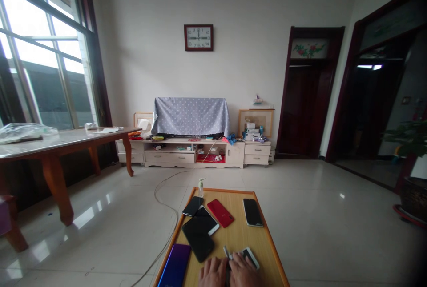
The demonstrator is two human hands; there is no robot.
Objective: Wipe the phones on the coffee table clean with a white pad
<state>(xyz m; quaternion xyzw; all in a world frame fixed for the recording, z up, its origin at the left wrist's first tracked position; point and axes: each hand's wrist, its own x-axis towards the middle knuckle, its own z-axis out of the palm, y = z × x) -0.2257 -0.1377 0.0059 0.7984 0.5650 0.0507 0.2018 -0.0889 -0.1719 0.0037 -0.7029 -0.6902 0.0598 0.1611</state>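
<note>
At the near end of a small wooden table [230, 233], my left hand [212, 272] and my right hand [243, 270] are side by side with bent fingers. A small whitish piece [227, 251] pokes out between them; its kind is unclear, as the fingers cover most of it. Beside my right fingers lies a white phone [251, 257], partly covered by that hand. Ahead of my left hand is a large black phone [198, 240], overlapping a white-edged phone [207, 220]. What either hand grips is hidden.
Also on the table are a purple-blue phone [175, 265], a red phone [220, 213], a black phone [192, 206], a white-framed phone [252, 212] and a pump bottle [200, 188]. A cable [173, 209] runs along the floor. A larger table [83, 138] stands left.
</note>
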